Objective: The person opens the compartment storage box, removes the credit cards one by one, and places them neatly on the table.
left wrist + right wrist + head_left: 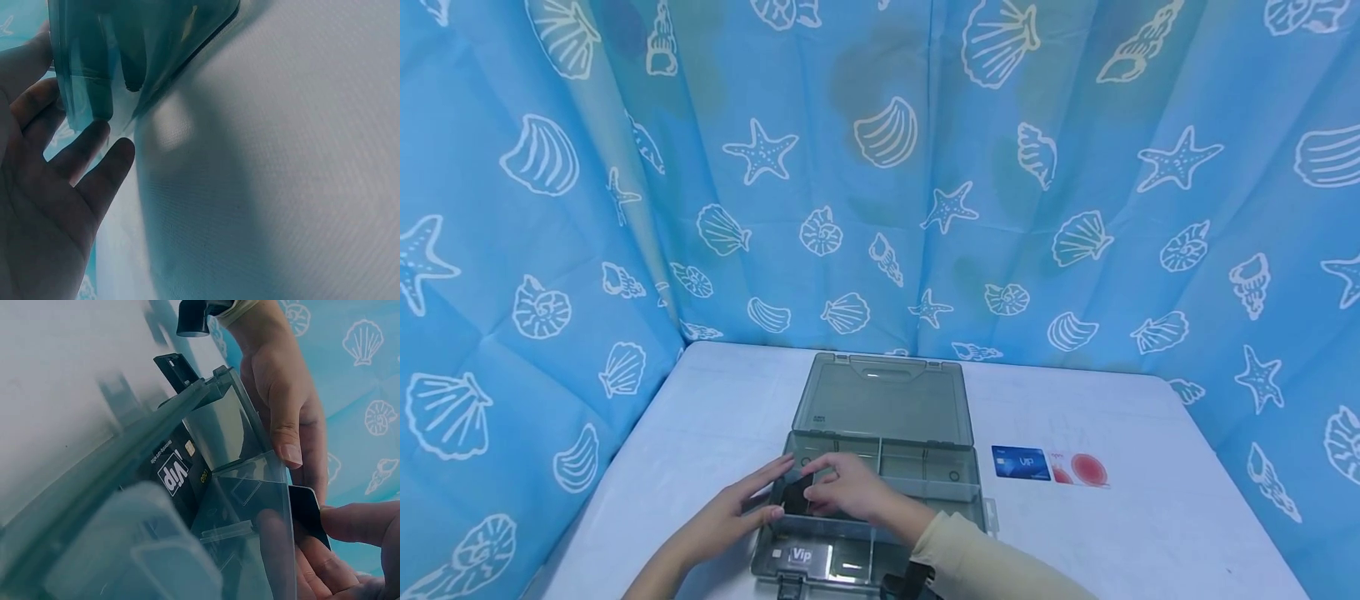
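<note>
A translucent grey-green divided box (pixel 880 457) lies on the table with its lid (pixel 883 398) swung back. Over its left middle compartment, my right hand (pixel 850 487) pinches a black card (pixel 306 509) between thumb and fingers. My left hand (pixel 733 510) rests at the box's left wall, its thumb at the rim. In the left wrist view, the loosely extended fingers (pixel 94 150) lie against the outer side of the box. A black Vip card (pixel 178 481) lies in the front left compartment.
Right of the box, a blue VIP card (pixel 1021 463) lies beside a white card with red circles (pixel 1078 469). A dark latch (pixel 790 586) sticks out at the box front. Blue curtain (pixel 880 192) with white shells hangs behind the white table (pixel 1150 500) and along its sides.
</note>
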`<state>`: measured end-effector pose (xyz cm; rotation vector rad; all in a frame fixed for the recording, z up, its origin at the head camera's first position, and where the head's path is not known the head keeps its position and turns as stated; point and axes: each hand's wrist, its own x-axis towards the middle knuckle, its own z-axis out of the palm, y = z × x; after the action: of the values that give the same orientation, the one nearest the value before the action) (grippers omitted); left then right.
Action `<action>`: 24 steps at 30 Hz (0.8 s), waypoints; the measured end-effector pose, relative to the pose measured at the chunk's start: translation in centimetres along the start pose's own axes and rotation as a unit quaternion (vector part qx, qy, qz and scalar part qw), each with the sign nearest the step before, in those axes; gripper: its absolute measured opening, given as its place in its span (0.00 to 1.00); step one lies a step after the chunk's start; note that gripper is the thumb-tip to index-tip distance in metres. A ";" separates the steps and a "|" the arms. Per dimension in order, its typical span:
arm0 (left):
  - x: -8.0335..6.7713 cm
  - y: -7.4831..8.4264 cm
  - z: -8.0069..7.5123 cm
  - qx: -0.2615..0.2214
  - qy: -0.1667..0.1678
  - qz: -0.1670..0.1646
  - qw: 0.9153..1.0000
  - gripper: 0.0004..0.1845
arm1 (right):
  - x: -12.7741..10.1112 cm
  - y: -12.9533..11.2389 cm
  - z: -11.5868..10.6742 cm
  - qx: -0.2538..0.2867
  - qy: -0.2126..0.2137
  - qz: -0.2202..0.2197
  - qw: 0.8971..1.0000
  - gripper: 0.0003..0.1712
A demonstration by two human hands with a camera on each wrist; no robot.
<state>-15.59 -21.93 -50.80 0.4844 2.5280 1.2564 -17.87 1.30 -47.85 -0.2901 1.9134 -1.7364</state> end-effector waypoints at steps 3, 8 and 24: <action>0.1 -0.1 0.1 0.001 0.001 -0.001 1.000 0.36 | -0.2 0.0 -0.1 0.002 0.003 0.002 1.000 0.20; 0.1 -0.3 0.1 0.002 0.000 -0.003 1.000 0.37 | -0.7 -0.2 -0.4 0.001 0.011 0.002 1.000 0.21; 0.1 0.1 0.2 -0.003 0.002 -0.013 1.000 0.38 | -2.9 0.2 -2.7 0.017 0.019 -0.026 0.999 0.24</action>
<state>-15.58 -21.69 -50.80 0.4476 2.5255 1.2566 -16.82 5.11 -47.30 -0.2968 1.9165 -1.8192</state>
